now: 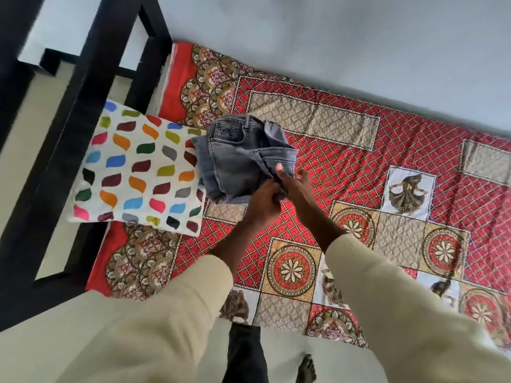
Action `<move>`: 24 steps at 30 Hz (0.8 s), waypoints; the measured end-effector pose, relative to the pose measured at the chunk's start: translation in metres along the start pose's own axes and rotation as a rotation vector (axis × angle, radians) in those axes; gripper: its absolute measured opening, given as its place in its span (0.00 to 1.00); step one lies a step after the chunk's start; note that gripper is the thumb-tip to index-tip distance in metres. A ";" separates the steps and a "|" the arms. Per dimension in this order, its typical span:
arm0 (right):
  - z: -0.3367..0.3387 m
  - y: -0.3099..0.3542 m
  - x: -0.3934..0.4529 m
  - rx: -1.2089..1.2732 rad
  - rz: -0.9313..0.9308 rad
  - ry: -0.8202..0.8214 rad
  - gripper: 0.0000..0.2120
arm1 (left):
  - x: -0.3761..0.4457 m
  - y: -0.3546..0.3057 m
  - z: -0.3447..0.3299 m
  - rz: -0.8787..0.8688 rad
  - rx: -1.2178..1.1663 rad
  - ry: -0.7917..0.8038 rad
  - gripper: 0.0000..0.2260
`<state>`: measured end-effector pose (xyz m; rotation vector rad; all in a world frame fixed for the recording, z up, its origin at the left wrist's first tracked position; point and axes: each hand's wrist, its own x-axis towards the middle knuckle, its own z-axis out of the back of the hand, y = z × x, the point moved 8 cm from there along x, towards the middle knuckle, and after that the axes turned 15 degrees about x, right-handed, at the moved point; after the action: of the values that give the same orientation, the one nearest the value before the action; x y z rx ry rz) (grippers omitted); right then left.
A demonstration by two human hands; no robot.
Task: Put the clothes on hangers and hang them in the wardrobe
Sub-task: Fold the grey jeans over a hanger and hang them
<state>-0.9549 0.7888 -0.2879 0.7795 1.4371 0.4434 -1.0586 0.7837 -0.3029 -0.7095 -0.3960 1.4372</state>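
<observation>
A folded pair of grey jeans (pixel 240 158) is lifted just above the bed, its waistband and pocket facing up. My left hand (pixel 264 201) grips the near lower edge of the jeans, fingers curled into the cloth. My right hand (pixel 290 183) pinches the same edge right beside it, thumb on top of the fabric. Both arms wear cream sleeves. No hanger and no wardrobe are in view.
The bed carries a red and gold patterned sheet (pixel 359 167). A white pillow with coloured leaf shapes (pixel 138 172) lies left of the jeans. A black bed frame (pixel 91 87) stands at the left, a pale wall behind. My feet stand on the light floor (pixel 282 363).
</observation>
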 end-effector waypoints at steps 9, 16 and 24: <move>0.130 -0.015 -0.073 0.345 -0.012 -0.143 0.09 | -0.100 -0.035 -0.012 0.567 -0.573 0.303 0.06; 0.199 0.104 -0.227 0.315 0.183 0.243 0.36 | -0.143 -0.142 0.051 0.319 0.043 0.010 0.42; 0.308 0.249 -0.431 0.306 0.404 0.481 0.17 | -0.192 -0.327 0.095 0.080 0.466 -0.052 0.30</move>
<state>-0.6591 0.5947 0.1781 1.2828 1.8234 0.7686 -0.8954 0.6212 0.0125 -0.3134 -0.0638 1.5518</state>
